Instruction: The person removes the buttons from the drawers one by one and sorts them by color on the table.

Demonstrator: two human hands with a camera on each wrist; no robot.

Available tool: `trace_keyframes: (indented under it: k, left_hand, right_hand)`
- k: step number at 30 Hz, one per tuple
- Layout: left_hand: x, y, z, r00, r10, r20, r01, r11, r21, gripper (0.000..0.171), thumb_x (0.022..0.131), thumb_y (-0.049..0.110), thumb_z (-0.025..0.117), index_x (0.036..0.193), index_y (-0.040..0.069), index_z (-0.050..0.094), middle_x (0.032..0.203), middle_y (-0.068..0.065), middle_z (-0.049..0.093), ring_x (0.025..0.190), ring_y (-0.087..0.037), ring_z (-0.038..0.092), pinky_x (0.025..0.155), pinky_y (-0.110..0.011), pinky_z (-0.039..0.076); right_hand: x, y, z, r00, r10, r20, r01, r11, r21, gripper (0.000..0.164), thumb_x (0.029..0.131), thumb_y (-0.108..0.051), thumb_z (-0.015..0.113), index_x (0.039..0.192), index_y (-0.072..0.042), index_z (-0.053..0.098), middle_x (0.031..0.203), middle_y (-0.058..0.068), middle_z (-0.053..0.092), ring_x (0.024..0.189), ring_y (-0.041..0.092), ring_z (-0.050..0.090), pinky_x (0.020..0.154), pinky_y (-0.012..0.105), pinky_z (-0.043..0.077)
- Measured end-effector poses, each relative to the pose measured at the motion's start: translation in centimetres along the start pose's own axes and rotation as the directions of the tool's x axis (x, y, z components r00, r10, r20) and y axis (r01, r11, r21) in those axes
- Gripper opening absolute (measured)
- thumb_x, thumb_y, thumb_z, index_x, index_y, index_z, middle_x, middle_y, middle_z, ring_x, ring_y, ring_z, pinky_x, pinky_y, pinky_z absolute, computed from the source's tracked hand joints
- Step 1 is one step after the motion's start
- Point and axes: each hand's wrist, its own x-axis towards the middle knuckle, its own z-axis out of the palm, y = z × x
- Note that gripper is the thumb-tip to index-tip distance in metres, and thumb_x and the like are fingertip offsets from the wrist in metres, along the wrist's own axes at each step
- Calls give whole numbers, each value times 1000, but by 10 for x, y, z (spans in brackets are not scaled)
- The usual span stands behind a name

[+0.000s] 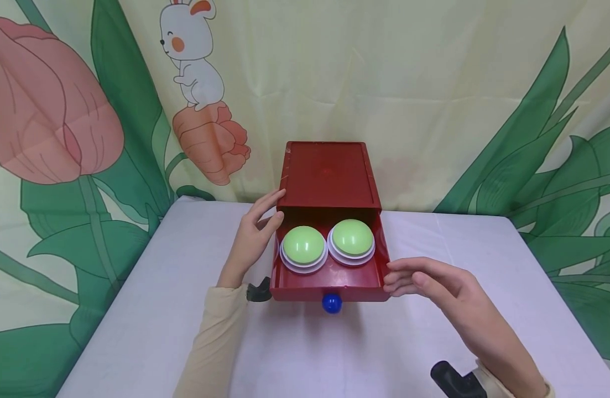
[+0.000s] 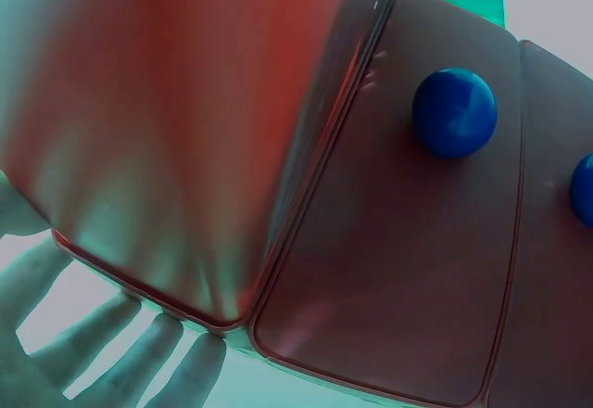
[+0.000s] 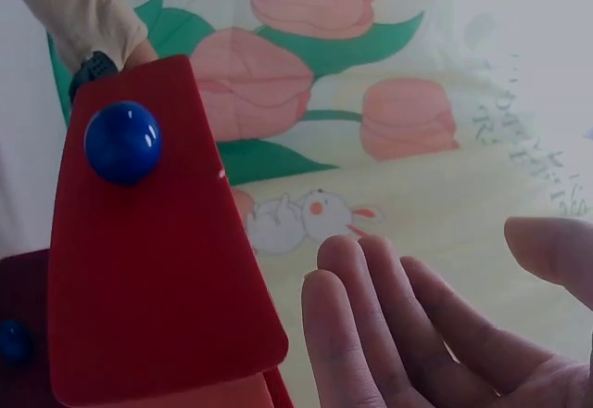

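In the head view a red drawer cabinet (image 1: 329,174) stands on the table with its top drawer (image 1: 354,279) pulled out. Two round objects with white bases and green domes, the left one (image 1: 303,245) and the right one (image 1: 353,237), sit side by side in that drawer. My left hand (image 1: 250,237) rests with spread fingers against the cabinet's left side. At the drawer's front right corner is my right hand (image 1: 434,284), its fingers extended; whether the fingertips touch the wall I cannot tell. A blue knob (image 1: 332,303) sticks out from the drawer front.
Below the pulled-out drawer, a second drawer front with its own blue knob (image 3: 15,341) shows in the right wrist view. A white cloth covers the table (image 1: 150,331). Behind it hangs a curtain (image 1: 409,110) printed with tulips, leaves and a rabbit.
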Motion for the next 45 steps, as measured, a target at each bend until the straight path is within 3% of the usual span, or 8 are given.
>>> trace_keyframes:
  k: [10, 15, 19, 24, 31, 37, 45]
  left_hand:
    - [0, -4, 0, 1000, -6, -12, 6, 1000, -6, 49, 100, 12, 57, 148, 12, 48, 156, -7, 41, 141, -26, 41, 108, -50, 44]
    - [0, -3, 1, 1000, -5, -16, 5, 1000, -8, 48, 100, 13, 56, 147, 11, 48, 155, -9, 41, 141, -27, 41, 108, -50, 44]
    - [0, -3, 2, 1000, -4, -16, 4, 1000, -8, 48, 100, 12, 56, 147, 11, 48, 155, -8, 42, 141, -27, 41, 108, -50, 45]
    - [1, -4, 3, 1000, 3, -24, -3, 1000, -6, 48, 100, 13, 57, 147, 11, 49, 155, -8, 43, 140, -27, 42, 107, -49, 45]
    - [0, -4, 3, 999, 10, -33, -10, 1000, 0, 47, 100, 14, 57, 146, 10, 50, 154, -8, 44, 140, -26, 42, 107, -48, 46]
    - [0, -6, 3, 999, 20, -30, -21, 1000, -4, 47, 100, 14, 57, 146, 10, 50, 154, -8, 44, 140, -26, 42, 107, -49, 46]
    - [0, -7, 4, 999, 15, -35, -15, 1000, -13, 47, 100, 12, 56, 146, 10, 50, 153, -7, 44, 140, -25, 42, 107, -49, 45]
  right_hand:
    - [19, -7, -6, 994, 94, -55, -99, 992, -81, 33, 104, -26, 52, 133, -14, 61, 127, 1, 65, 111, 19, 66, 93, 23, 52]
    - [29, -6, -9, 998, 57, -33, -60, 995, -80, 31, 101, -24, 58, 132, -18, 61, 130, 4, 63, 118, 18, 62, 95, 22, 52]
    - [39, -3, -11, 999, 35, -24, -38, 994, -105, 33, 99, -23, 62, 131, -22, 61, 129, 0, 62, 118, 16, 62, 92, 23, 54]
    - [51, 5, -14, 998, -64, -7, 62, 985, -162, 40, 95, -15, 67, 134, -16, 59, 130, 0, 60, 118, 22, 61, 92, 21, 54]
    - [67, 15, -8, 975, -220, -15, 208, 941, -269, 43, 88, -10, 75, 129, -9, 61, 127, 4, 61, 113, 22, 62, 98, 16, 48]
    - [75, 18, -3, 964, -266, -21, 240, 897, -371, 46, 84, -13, 80, 127, -10, 62, 124, 1, 63, 110, 21, 65, 99, 17, 48]
    - [88, 17, 2, 956, -293, 31, 267, 816, -512, 54, 84, -14, 80, 132, -8, 58, 125, 2, 62, 106, 17, 63, 94, 41, 54]
